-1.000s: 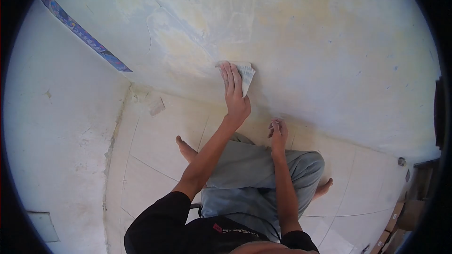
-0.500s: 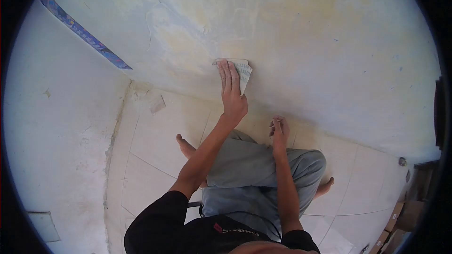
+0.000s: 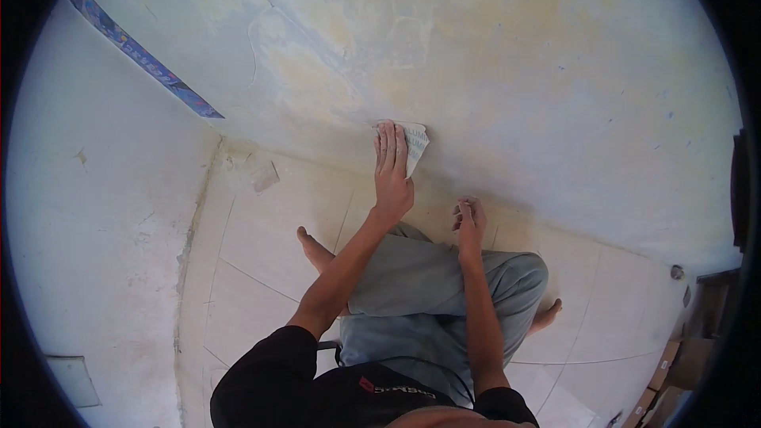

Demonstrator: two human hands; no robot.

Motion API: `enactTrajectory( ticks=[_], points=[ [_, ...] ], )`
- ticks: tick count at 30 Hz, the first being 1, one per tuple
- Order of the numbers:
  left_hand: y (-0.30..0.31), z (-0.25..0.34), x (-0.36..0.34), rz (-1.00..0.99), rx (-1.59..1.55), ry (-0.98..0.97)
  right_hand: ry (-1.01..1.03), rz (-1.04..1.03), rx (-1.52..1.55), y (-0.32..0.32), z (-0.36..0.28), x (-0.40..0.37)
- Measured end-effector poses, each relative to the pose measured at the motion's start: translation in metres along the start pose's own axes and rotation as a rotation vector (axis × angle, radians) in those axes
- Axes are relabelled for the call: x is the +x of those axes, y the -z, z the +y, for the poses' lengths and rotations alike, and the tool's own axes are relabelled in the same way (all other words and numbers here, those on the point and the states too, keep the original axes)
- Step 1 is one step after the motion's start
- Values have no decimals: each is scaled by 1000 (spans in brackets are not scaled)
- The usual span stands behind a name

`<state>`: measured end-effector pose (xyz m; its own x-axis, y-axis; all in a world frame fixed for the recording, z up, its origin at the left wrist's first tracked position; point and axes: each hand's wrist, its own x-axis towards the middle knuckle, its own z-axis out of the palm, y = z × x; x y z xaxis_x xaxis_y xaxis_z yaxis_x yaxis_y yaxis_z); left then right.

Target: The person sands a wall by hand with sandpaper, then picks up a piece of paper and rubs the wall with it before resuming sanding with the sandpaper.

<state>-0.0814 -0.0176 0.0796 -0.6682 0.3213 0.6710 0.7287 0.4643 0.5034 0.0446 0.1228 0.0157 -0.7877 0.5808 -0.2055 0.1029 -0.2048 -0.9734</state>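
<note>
My left hand [image 3: 392,165] presses a sheet of printed paper [image 3: 416,143], which looks like sandpaper, flat against the patchy wall [image 3: 491,71]. Its fingers lie together over the sheet, pointing up the wall, and the sheet's right part sticks out past them. My right hand [image 3: 469,218] hovers by my right knee, near the foot of the wall, with its fingers curled. Whether anything small sits between those fingers is too small to make out.
A blue patterned strip [image 3: 143,57] runs along the wall corner at upper left. Pale tiles [image 3: 261,261] cover the floor around my crossed legs [image 3: 428,273]. Cardboard boxes [image 3: 664,364] stand at lower right. A small square plate [image 3: 74,381] is on the left wall.
My left hand and the sheet have slid down the wall, a little to the right at the sheet. My right hand has hardly moved.
</note>
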Motion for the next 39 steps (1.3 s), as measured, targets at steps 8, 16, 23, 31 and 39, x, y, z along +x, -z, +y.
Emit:
enactTrajectory(
  ticks=[8,16,23,31,39],
  points=[
    [-24,-21,-26,36,-16,-23,-46,3,21,2,-3,0],
    [9,0,33,159,-11,-95,-2,-12,12,-1,-2,1],
    [-22,-19,-1,90,17,-76,-35,-12,12,1,-4,1],
    [0,-5,17,156,10,-101,-7,-43,28,1,-1,1],
    [11,14,48,230,-29,-80,-18,-29,11,2,-1,0]
  ],
)
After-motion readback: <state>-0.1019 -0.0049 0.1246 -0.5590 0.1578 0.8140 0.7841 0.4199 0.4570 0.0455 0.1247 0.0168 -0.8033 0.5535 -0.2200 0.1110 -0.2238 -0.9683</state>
